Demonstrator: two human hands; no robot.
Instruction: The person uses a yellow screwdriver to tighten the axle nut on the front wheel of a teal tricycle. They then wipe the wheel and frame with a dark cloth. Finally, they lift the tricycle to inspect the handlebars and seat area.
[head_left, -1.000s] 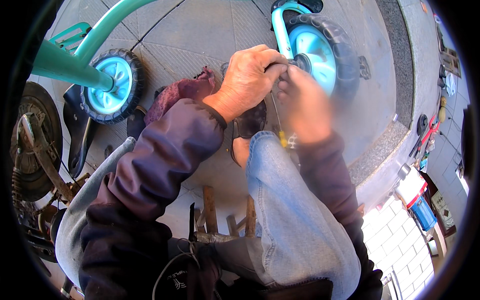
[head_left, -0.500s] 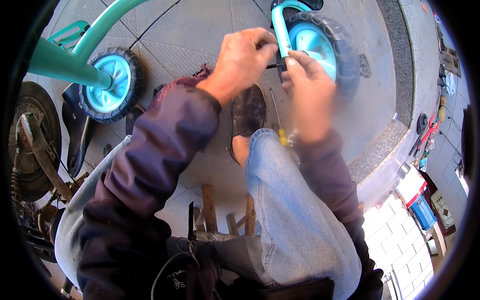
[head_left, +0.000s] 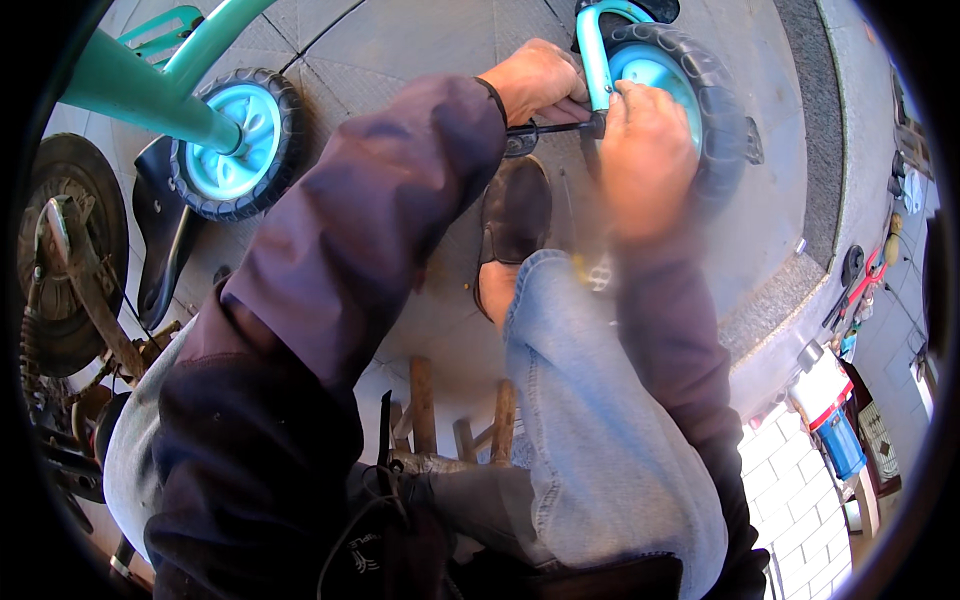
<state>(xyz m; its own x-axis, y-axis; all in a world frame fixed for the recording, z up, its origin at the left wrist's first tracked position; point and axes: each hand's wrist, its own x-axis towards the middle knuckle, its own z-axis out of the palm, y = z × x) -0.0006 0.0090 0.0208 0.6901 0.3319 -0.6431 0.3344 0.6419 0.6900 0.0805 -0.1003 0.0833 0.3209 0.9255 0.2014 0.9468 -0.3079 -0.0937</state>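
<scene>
A small wheel with a light blue hub (head_left: 650, 68) and black tyre (head_left: 722, 130) lies at the upper right, held by a turquoise fork (head_left: 594, 55). My left hand (head_left: 540, 82) is closed beside the fork, its curled fingertips against a thin black rod (head_left: 548, 128). That rod runs sideways to the fork's lower end. There my right hand (head_left: 648, 150) is closed around the fork tip, thumb uppermost; its wrist is smeared by motion. What lies under the right fingers is hidden.
At the upper left stands a turquoise frame (head_left: 140, 95) with another wheel (head_left: 232, 150). A black saddle (head_left: 160, 235) and a dirty larger wheel (head_left: 75, 230) are by my left leg. Below is a wooden stool (head_left: 422, 405). Tools, including red-handled pliers (head_left: 866, 278), lie along the right ledge.
Both hands and the wheels appear farther right and slightly higher in the picture. My left wrist has turned, and more of the black rod shows. The left sleeve now covers the dark red cloth.
</scene>
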